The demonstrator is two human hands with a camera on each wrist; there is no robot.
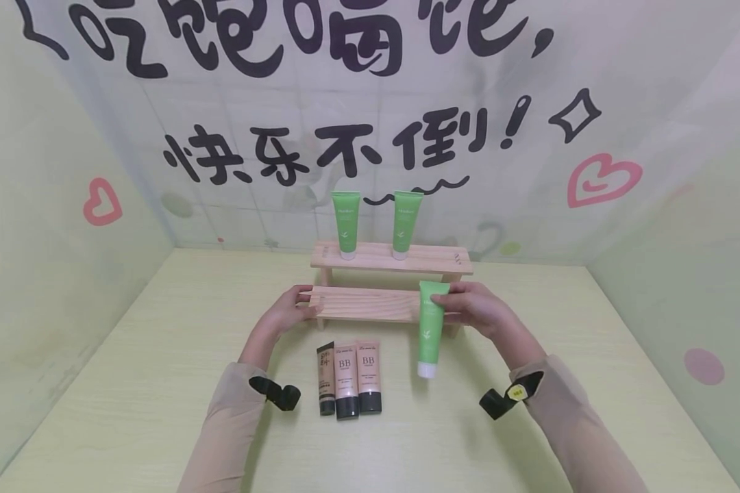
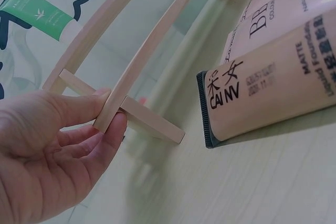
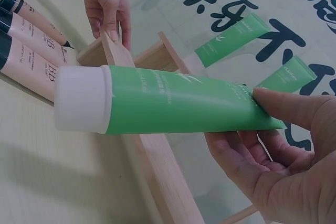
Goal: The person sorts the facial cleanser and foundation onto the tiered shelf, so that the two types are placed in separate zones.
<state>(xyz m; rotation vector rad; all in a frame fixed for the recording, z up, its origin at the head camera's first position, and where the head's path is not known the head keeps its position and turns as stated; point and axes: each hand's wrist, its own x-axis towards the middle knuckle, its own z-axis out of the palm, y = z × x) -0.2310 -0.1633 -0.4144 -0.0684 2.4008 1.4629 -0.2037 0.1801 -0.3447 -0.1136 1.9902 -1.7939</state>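
Note:
A two-step wooden rack (image 1: 370, 303) stands at the back middle of the pale green table (image 1: 129, 383). Two green tubes (image 1: 346, 224) (image 1: 406, 224) stand cap-down on its upper step. My left hand (image 1: 294, 309) grips the left end of the lower step (image 2: 113, 109) between thumb and fingers. My right hand (image 1: 476, 306) pinches the crimped end of a third green tube (image 1: 429, 329) with a white cap (image 3: 81, 99), hanging cap-down in front of the rack's right end. Three beige tubes (image 1: 348, 378) lie side by side on the table before the rack.
Pale green walls with black lettering and pink hearts close in the table on three sides. The nearest beige tube (image 2: 273, 90) lies close to my left hand. Bare tabletop spreads left and right of the rack.

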